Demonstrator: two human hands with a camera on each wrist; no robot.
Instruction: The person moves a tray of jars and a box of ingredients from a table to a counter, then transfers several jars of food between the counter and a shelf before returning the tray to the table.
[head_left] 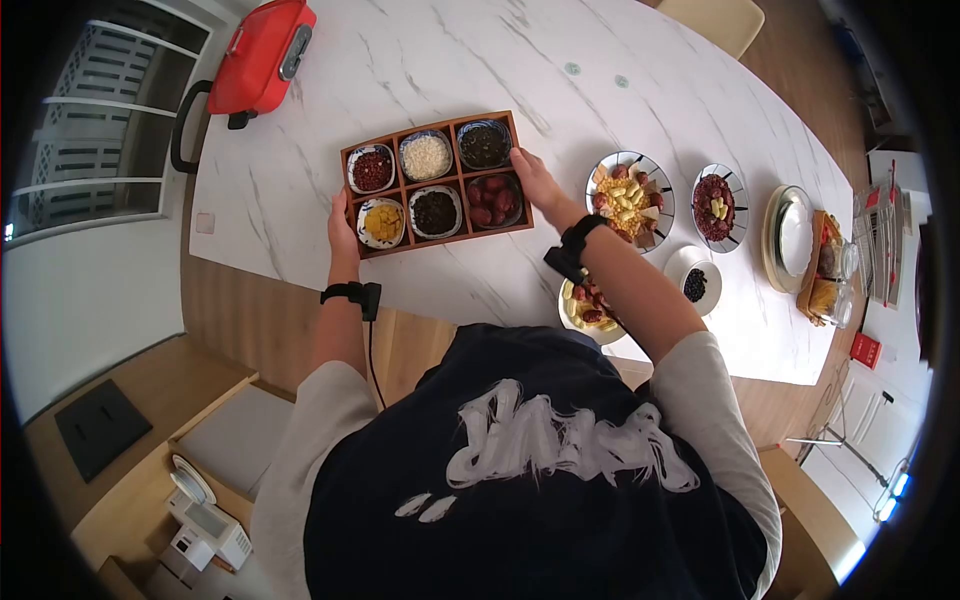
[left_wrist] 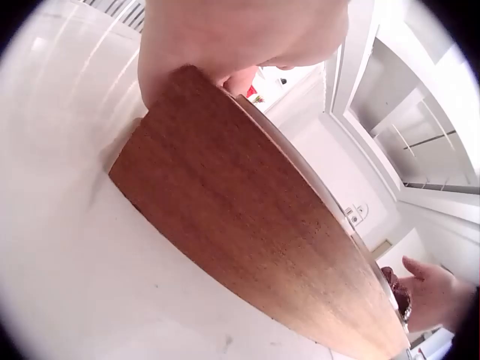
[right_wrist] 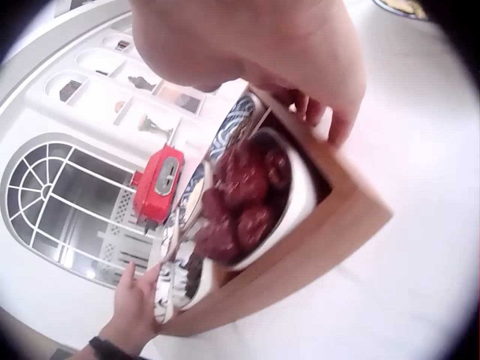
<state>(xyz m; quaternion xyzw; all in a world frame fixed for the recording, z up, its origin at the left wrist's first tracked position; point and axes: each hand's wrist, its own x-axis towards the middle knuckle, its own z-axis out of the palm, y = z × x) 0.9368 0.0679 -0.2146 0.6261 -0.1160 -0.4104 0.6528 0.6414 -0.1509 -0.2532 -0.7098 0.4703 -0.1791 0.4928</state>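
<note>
A wooden compartment box (head_left: 402,244) lies on the marble-patterned table, held at its two ends. My left hand (head_left: 342,236) grips its left end; in the left wrist view that hand (left_wrist: 240,34) overlaps a corner of the box's wooden side (left_wrist: 240,210). At the right end, my right hand (head_left: 540,185) holds the edge, its fingers (right_wrist: 341,124) bent down along the outer wall. Small bowls fill the compartments: red beans (head_left: 372,171), white grains (head_left: 426,156), dark leaf-like bits (head_left: 485,144), yellow pieces (head_left: 382,223), a dark dried food (head_left: 435,213) and red dates (head_left: 494,201).
Right of the box stand plates of mixed food (head_left: 628,198), a plate of red beans (head_left: 713,206) and a white bowl (head_left: 708,294) with black beans. Another food plate (head_left: 590,310) sits under my right forearm. A red cooker (head_left: 262,60) stands at the back left; a basket (head_left: 822,285) at far right.
</note>
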